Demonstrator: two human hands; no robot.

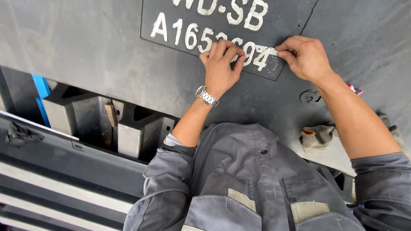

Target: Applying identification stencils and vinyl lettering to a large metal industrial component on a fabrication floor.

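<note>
Two hands hold white tape strip (266,50) horizontally across the plate (295,17).

An industrial workshop or heavy-equipment yard: a large dark grey steel body (85,51) carries a raised plate (291,17) with painted white characters, heavy metal brackets (81,119) sit below, and the person wears grey work overalls (248,184).
</note>
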